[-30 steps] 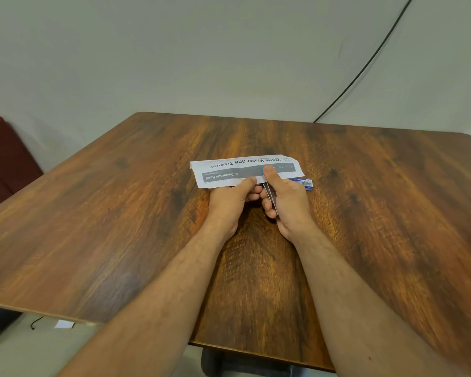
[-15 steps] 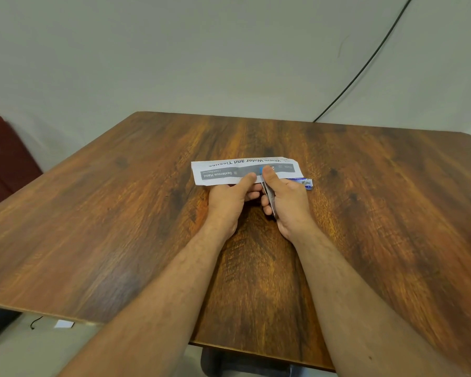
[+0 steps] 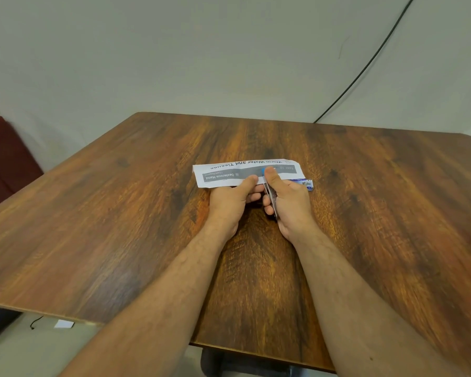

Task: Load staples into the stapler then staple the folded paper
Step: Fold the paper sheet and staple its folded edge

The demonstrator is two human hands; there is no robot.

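The folded paper is laid near the middle of the table. Its near edge is pinched by the left hand. At 3 o'clock, the stapler is gripped by the right hand, its thumb pressed on the blue tip. At 2 o'clock, 1 small staple box is seen.

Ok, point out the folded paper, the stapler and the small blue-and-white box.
folded paper (image 3: pixel 223 175): head view, grey printed band, left half.
stapler (image 3: pixel 272 198): head view, metal body between the hands.
small blue-and-white box (image 3: pixel 306 183): head view, right end.
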